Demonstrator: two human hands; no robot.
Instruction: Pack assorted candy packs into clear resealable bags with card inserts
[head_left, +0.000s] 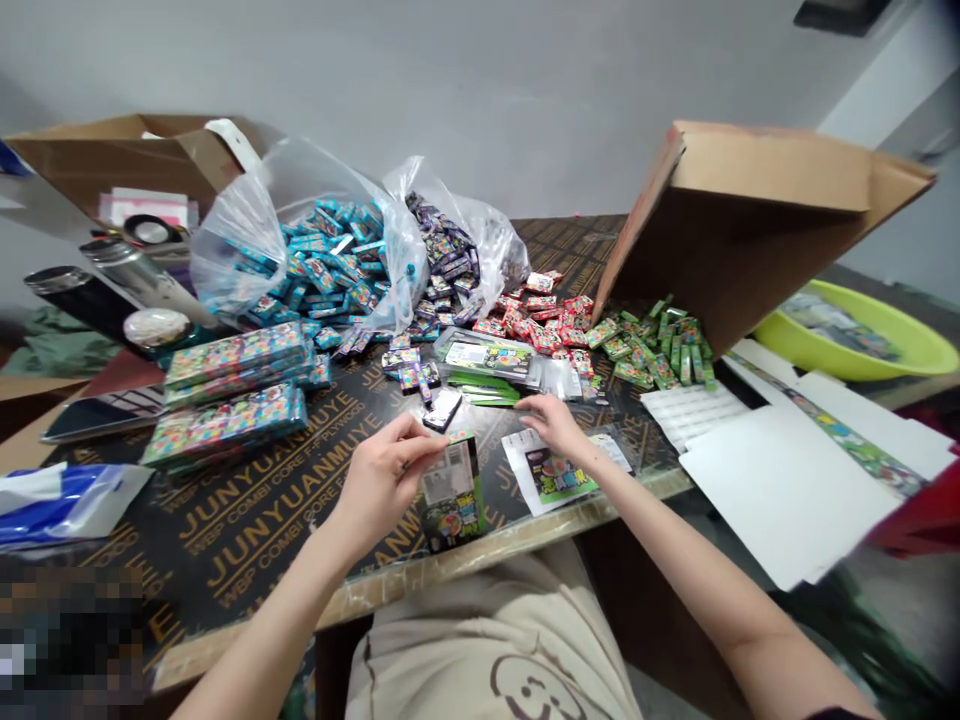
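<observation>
My left hand [390, 475] pinches the top edge of a printed black-and-green package with a clear window [454, 495], held upright near the table's front edge. My right hand [559, 425] is stretched toward a small stack of green cards [484, 390], its fingers slightly apart; no held thing shows in it. Beneath its wrist lies a printed sheet with a black-and-green label [559, 475]. Behind the cards are stacked clear plastic packages [487, 355]. A small white-topped box [442, 410] lies beyond my left hand, beside several purple boxes [412, 370].
Plastic bags hold blue boxes [330, 260] and purple boxes [450, 245]. Red packets [547, 315] and green packets [660, 345] lie in heaps. Wrapped bundles [229, 390] are at left. A cardboard box [772, 190], white sheets [780, 490] and a yellow-green basin [922, 335] are at right.
</observation>
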